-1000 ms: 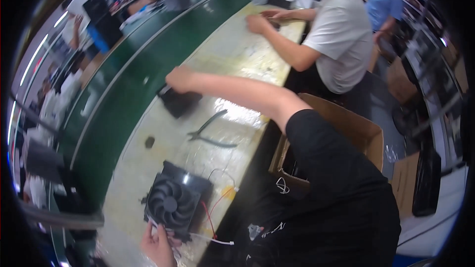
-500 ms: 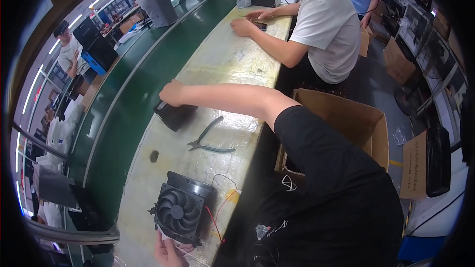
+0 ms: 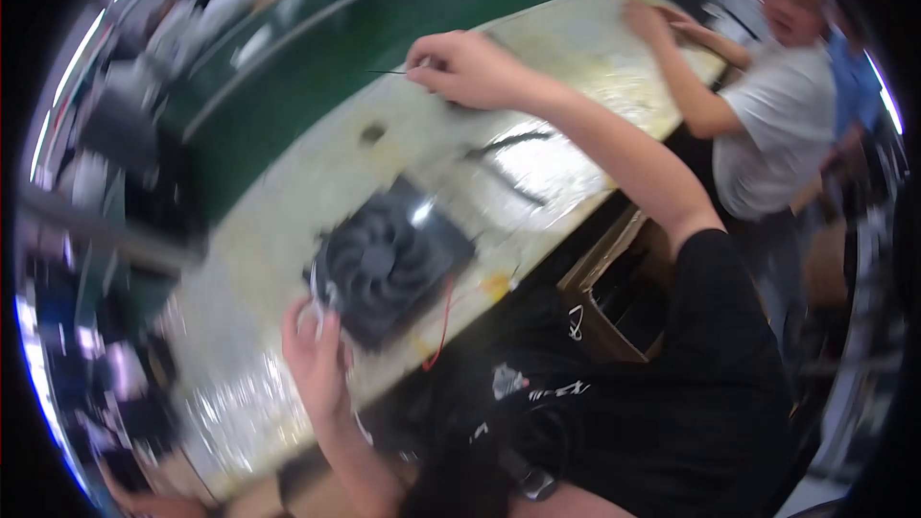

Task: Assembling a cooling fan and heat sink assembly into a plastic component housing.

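Observation:
A black cooling fan [image 3: 379,264] on a dark finned-looking block lies on the table, tilted to one side. At its near left corner my left hand [image 3: 321,350] is closed, with thumb and fingers pinching a thin white strand [image 3: 318,302]. My right hand [image 3: 470,72] is raised over the far side of the table, its fingers pinched on a thin black strip [image 3: 386,72] that points left. Below that hand lie the cutting pliers [image 3: 513,168], handles spread and blurred. The black box behind my right hand is mostly hidden.
A red wire [image 3: 441,326] trails from the fan toward the near table edge. Beyond the table runs a green conveyor [image 3: 288,101]. To the right, a co-worker in a white shirt [image 3: 782,125] sits at the table. An open cardboard box [image 3: 614,302] stands beside my right side.
My right hand has come away from the black box and now holds a thin black strip. My left hand stays by the fan. The whole view has swung, blurring the picture.

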